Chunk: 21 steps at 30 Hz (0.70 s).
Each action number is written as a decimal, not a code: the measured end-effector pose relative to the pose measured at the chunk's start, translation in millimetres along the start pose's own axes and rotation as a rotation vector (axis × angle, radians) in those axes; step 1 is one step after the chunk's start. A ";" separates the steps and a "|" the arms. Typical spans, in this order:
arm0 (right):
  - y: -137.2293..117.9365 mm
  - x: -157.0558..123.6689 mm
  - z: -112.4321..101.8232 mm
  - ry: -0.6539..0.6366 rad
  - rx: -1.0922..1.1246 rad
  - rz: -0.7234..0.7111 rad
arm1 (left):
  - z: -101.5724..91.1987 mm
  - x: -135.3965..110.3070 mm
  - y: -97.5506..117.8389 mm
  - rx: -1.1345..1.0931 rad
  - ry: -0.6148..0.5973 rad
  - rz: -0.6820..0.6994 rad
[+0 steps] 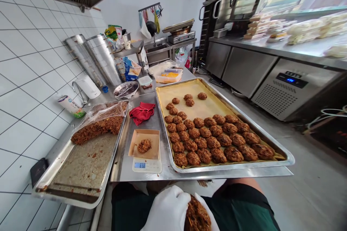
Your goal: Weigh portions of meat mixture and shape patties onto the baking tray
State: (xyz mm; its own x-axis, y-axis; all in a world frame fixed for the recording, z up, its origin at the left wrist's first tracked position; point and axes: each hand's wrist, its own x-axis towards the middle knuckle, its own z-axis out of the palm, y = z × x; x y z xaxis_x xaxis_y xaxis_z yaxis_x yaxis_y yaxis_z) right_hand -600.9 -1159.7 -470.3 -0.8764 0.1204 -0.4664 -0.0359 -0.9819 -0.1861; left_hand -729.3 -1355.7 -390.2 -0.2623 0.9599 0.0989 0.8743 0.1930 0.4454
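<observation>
Ball (197, 216), head view: the gloved left hand (170, 208) and right hand (207, 207) are cupping it from both sides, just before the bench (122, 166). There, a tray (230, 168) is bearing similar balls (201, 143); a scale (154, 165) is carrying a box (154, 144).

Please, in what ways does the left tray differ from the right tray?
The left tray holds one large mass of brown mix, partly under clear plastic; the right tray holds many separate balls. The left tray shows unlined metal, while the right tray has a yellowish lining. Both have raised rims.
</observation>
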 end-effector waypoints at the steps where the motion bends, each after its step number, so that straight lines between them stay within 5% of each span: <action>1: -9.9 0.7 0.0 0.004 -0.001 -0.001 | -1.8 -0.8 -0.1 0.008 0.012 0.000; 3: -13.5 2.4 -0.3 0.005 0.001 0.003 | -10.8 -2.3 -1.2 0.009 0.012 0.051; 6: 22.6 4.5 -2.8 -0.003 0.014 0.027 | -41.2 -4.0 -14.1 -0.091 0.010 0.088; 11: 109.3 10.7 -9.5 -0.018 0.080 0.071 | -110.7 17.2 -80.1 -0.069 0.352 -0.229; 13: 124.4 15.0 -12.6 -0.029 0.134 0.087 | -124.0 37.0 -107.7 -0.037 0.318 -0.240; 17: 126.8 21.2 -17.5 -0.021 0.174 0.093 | -116.4 74.7 -134.8 0.006 0.054 -0.186; 21: 121.1 20.9 -16.8 -0.001 0.168 0.080 | -97.5 92.6 -141.4 -0.005 -0.059 -0.208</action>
State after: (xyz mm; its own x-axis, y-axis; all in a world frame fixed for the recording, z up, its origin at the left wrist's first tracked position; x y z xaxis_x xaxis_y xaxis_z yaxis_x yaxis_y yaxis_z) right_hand -615.5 -1273.6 -517.1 -0.8802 0.0407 -0.4729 -0.0458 -0.9990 -0.0008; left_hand -917.0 -1313.9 -357.2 -0.4118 0.9100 -0.0480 0.8018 0.3869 0.4555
